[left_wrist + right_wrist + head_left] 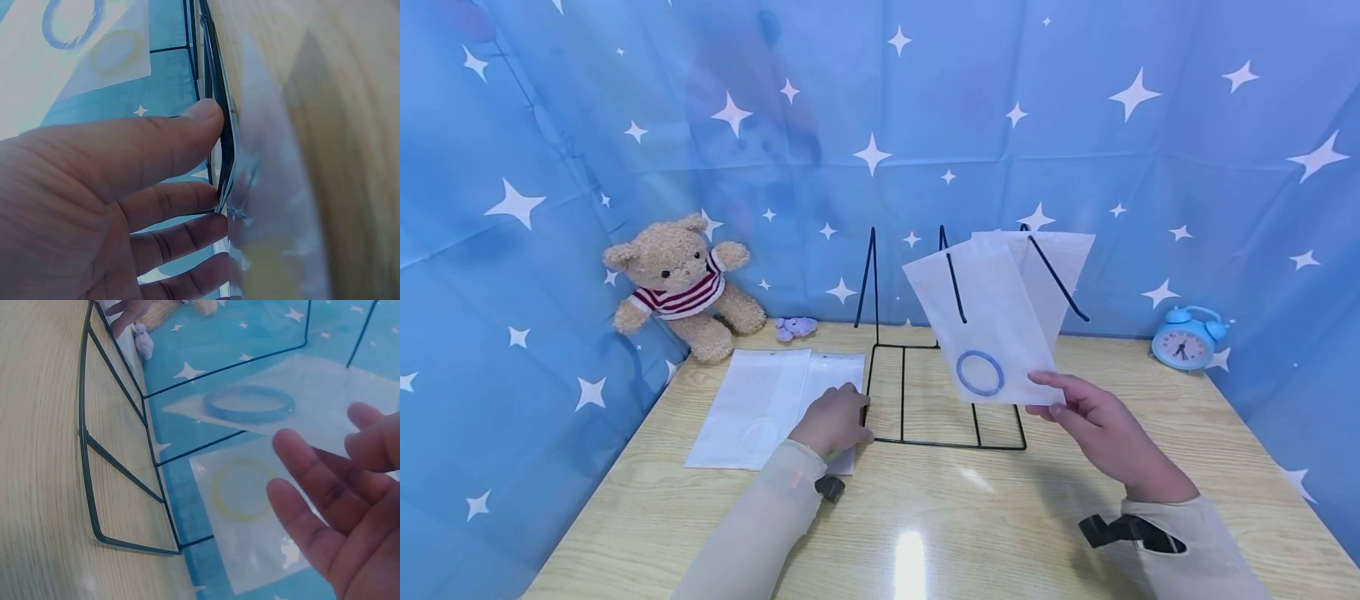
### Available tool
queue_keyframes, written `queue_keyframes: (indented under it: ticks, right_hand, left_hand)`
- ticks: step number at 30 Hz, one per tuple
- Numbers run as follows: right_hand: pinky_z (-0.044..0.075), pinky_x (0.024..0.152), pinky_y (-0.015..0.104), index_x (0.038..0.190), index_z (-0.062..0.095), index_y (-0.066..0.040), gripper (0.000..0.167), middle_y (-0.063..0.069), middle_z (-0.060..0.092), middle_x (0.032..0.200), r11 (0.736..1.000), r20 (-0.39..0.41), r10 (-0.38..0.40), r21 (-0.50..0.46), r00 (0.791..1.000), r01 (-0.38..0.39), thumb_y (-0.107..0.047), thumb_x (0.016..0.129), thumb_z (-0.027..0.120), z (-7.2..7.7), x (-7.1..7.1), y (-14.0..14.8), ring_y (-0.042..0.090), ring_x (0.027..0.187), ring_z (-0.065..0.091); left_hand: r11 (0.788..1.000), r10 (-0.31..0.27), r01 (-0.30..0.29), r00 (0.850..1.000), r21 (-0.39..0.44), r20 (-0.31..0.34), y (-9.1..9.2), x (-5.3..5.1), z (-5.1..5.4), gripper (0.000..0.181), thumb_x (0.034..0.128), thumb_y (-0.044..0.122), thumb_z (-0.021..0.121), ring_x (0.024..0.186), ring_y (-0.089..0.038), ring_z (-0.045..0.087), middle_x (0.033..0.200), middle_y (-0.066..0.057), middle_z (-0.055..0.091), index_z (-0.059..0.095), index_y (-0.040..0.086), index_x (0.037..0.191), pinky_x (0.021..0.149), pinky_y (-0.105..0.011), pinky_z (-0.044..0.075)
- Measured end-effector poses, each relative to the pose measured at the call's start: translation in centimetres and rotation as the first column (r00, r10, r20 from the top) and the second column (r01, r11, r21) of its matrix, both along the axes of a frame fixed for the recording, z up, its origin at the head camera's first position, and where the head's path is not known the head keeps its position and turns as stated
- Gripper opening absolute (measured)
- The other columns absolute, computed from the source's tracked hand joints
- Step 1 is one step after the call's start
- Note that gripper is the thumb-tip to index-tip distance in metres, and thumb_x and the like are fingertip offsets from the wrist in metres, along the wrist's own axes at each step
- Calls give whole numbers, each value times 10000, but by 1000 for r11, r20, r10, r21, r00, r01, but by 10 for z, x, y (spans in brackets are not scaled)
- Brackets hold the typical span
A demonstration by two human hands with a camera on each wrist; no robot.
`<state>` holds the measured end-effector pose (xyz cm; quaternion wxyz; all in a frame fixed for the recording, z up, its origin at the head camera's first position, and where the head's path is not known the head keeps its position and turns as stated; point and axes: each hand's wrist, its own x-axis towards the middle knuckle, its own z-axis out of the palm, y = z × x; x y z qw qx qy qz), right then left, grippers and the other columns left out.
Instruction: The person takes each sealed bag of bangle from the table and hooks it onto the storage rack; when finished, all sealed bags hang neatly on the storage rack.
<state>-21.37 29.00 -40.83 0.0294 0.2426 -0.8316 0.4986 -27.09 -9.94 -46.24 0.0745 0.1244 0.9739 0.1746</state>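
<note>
A black wire rack (925, 443) with upright prongs stands on the table. At its left base edge my left hand (835, 419) grips the wire between thumb and fingers (175, 199), as the left wrist view shows. A translucent bag (981, 304) with a blue ring (250, 416) in it hangs on the middle prong, swung to the right. My right hand (1093, 429) pinches its lower right corner. Behind, on the right prong, hangs another bag (1070, 250) holding a yellow ring (216, 495).
Left of the rack, two flat bags (730, 417) lie overlapping on the table, the left one with a pale ring inside. A teddy bear (681, 279), a small purple toy (796, 327) and a blue alarm clock (1187, 340) line the back. A starry blue curtain (820, 192) hangs behind.
</note>
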Motion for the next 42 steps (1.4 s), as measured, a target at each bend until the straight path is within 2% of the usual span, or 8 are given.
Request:
queue_keyframes:
  ticks: [3, 7, 11, 19, 32, 34, 40, 42]
  right_hand:
    - [577, 912, 188, 1558, 500, -50, 493, 207, 553, 1453, 1000, 0, -14, -5, 1000, 14, 65, 1079, 469, 0, 0, -1, 40, 1153, 712]
    - [565, 928, 171, 1583, 456, -40, 508, 30, 630, 1360, 998, -12, 21, -61, 1000, -22, 49, 1084, 482, -2, 0, -2, -10, 1194, 676]
    - [548, 968, 170, 1599, 402, 2, 540, -65, 617, 1440, 983, -39, 101, -149, 994, -106, 94, 1071, 469, -3, -2, -1, 5, 1265, 641]
    - [484, 1073, 189, 1626, 312, 33, 595, 51, 472, 1633, 953, -51, 184, -235, 982, -191, 140, 1056, 444, -6, -4, 0, 38, 1411, 537]
    - [409, 1084, 109, 1660, 239, -7, 645, 291, 218, 1702, 988, -46, 93, -119, 995, -98, 83, 1068, 480, -7, -2, -3, -58, 1466, 405]
    - [404, 1087, 107, 1659, 233, -2, 645, 252, 217, 1718, 986, -53, 98, -126, 994, -104, 83, 1069, 478, -8, -2, -3, -61, 1471, 395]
    - [421, 1085, 114, 1647, 239, 25, 626, -116, 335, 1664, 983, -55, 105, -146, 993, -112, 78, 1072, 481, -14, -6, 0, -55, 1465, 406]
    - [467, 1049, 129, 1642, 274, 11, 616, -123, 412, 1598, 989, -48, 78, -125, 996, -84, 61, 1071, 501, -15, -7, 1, -21, 1414, 485]
  left_hand:
    - [1000, 0, 0, 1000, 0, 2, 0, 0, 1, 642, 870, 280, 860, 1221, -337, 606, 1375, -126, 624, 652, 67, 1439, 1014, -493, 547]
    - [1000, 1, -1, 1000, 2, 6, 0, 0, 1, 643, 869, 281, 862, 1216, -333, 607, 1371, -122, 625, 652, 69, 1439, 1009, -492, 550]
    - [1000, 3, -3, 1000, 3, 6, 0, 0, 1, 644, 869, 283, 861, 1225, -334, 605, 1379, -122, 623, 652, 76, 1441, 1011, -493, 550]
    - [1000, 6, -6, 1000, -7, 8, 0, 0, 1, 644, 875, 289, 858, 1227, -333, 602, 1388, -119, 618, 648, 85, 1449, 1015, -487, 547]
    - [1000, 8, -8, 1000, -9, 21, 0, 1, 1, 646, 873, 295, 862, 1210, -315, 603, 1383, -113, 620, 650, 88, 1448, 1012, -479, 547]
    - [1000, 6, -6, 1000, -11, 17, 1, 0, 1, 644, 871, 295, 865, 1213, -317, 605, 1381, -111, 622, 653, 88, 1443, 1011, -479, 548]
    - [999, -1, 1, 1000, -33, 12, 2, 0, 1, 649, 872, 316, 877, 1229, -336, 607, 1382, -111, 624, 656, 99, 1442, 1017, -485, 546]
    - [999, -1, 1, 1000, -35, 13, 2, 0, 2, 649, 873, 317, 878, 1224, -334, 609, 1377, -112, 625, 656, 101, 1443, 1016, -486, 547]
